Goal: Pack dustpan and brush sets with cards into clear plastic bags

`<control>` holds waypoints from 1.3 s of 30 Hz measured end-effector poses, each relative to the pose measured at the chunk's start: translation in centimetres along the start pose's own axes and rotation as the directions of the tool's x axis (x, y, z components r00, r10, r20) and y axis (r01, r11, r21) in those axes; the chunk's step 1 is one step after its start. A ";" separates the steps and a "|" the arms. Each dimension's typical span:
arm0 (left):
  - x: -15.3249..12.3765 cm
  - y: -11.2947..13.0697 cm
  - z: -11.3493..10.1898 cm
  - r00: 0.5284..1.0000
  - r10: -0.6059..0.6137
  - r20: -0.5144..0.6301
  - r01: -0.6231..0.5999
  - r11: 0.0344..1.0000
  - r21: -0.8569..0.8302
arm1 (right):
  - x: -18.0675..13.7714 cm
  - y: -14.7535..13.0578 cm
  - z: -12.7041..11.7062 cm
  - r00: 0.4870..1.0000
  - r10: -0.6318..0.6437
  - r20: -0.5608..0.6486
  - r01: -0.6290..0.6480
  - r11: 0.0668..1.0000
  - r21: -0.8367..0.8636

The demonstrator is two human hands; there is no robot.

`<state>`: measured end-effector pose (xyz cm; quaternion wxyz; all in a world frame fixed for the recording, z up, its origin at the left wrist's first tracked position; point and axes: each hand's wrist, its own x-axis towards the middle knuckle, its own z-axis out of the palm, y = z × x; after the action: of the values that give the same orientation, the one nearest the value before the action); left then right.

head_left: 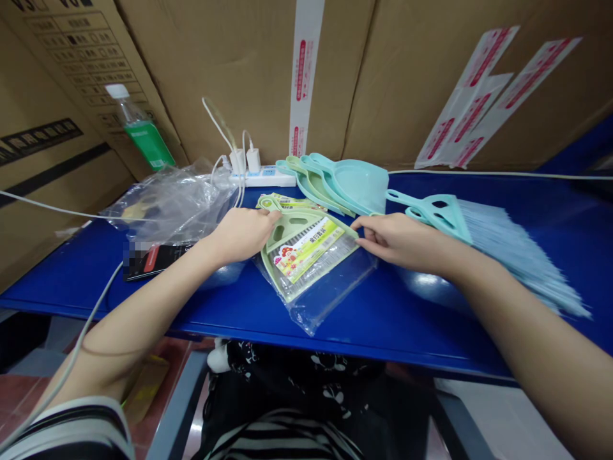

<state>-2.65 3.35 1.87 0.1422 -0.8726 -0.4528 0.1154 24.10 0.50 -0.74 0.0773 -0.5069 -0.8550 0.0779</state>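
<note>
A pale green dustpan (278, 271) with a small grey-bristled brush lies in a clear plastic bag (313, 314) in front of me. A yellow and white card label (306, 250) sits on top of the brush. My left hand (246, 235) is closed on the dustpan near its handle end, fingertips bent over the edge. At the far right corner of the dustpan, my right hand (390, 239) pinches the rim, with thumb and forefinger close together. Whether the bag is also between those fingers is hard to see. Another yellow label (287, 199) shows behind the handle.
Stacked blue and green dustpans (359, 182) stand at the back. Light blue brushes (507, 243) lie to the right. A power strip (268, 177) with chargers, crumpled plastic bags (177, 195), a black box (148, 263) and a bottle (146, 137) are left. Cardboard boxes (230, 57) wall the back.
</note>
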 end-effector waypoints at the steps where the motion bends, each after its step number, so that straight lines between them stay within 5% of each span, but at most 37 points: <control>1: 0.0 0.0 0.0 1.000 -0.001 -0.001 0.001 1.000 0.000 | 0.0 0.0 0.0 1.000 0.004 0.004 -0.004 1.000 -0.002; 39: -0.1 0.1 0.1 1.000 0.020 -0.014 -0.020 1.000 0.017 | -0.1 -0.3 -0.3 1.000 0.014 0.023 -0.015 1.000 0.005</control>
<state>-2.67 3.24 1.79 0.1516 -0.8767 -0.4420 0.1142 23.93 0.32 -0.39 0.0683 -0.5120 -0.8519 0.0863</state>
